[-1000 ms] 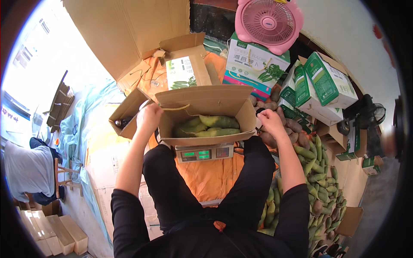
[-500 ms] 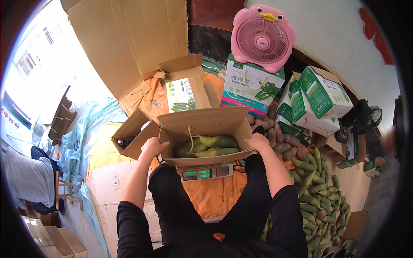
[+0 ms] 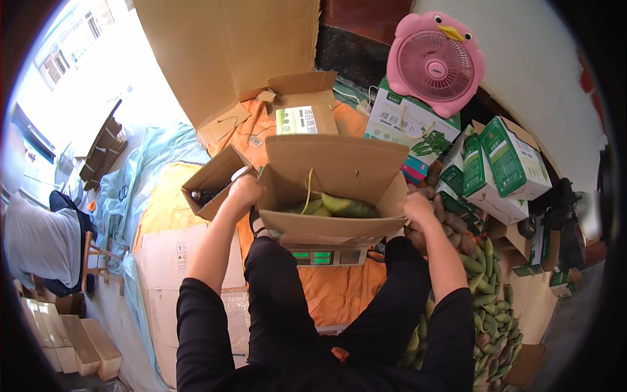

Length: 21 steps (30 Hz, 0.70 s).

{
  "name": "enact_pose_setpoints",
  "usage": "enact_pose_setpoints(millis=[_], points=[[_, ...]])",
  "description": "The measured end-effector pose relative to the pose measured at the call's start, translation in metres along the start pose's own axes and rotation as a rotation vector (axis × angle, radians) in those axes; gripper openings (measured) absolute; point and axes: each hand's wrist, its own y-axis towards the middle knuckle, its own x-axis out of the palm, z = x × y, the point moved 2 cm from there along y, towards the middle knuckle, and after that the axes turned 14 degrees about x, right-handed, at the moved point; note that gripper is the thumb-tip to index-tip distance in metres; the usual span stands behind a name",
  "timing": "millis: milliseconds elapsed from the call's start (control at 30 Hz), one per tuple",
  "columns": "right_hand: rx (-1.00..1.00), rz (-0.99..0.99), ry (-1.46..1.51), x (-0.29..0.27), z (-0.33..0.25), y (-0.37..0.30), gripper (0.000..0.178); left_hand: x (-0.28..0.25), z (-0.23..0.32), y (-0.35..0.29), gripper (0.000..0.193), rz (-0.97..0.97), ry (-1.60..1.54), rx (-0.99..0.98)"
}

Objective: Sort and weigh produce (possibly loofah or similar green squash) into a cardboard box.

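In front of me is an open cardboard box, with green radishes lying inside and a yellow cord hanging in it. My left hand is closed on the box's left edge. On the opposite side, my right hand grips the right edge with bent fingers. Just below the box shows the front of a weighing scale with lit green displays. Whether the box touches the scale is hidden by its front wall, which also covers part of the radishes.
A smaller open carton holding a dark object stands to the left. Behind are another carton and a pink fan on a printed box. Piled radishes, reddish roots and green-white boxes lie right. A person sits far left.
The box's front wall has come up, hiding more of the radishes, with both hands still on its sides. My left hand has shifted up along the edge. The whole view has swung somewhat.
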Motion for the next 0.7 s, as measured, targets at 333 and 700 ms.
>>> enact_pose_setpoints(millis=[333, 700], points=[[-0.262, 0.055, 0.177, -0.065, -0.103, -0.065, 0.036, -0.1, -0.039, -0.109, 0.029, 0.399, -0.5, -0.096], [-0.69, -0.057, 0.012, 0.051, -0.258, -0.184, 0.03, -0.116, -0.113, -0.375, 0.03, 0.671, -0.28, -0.377]])
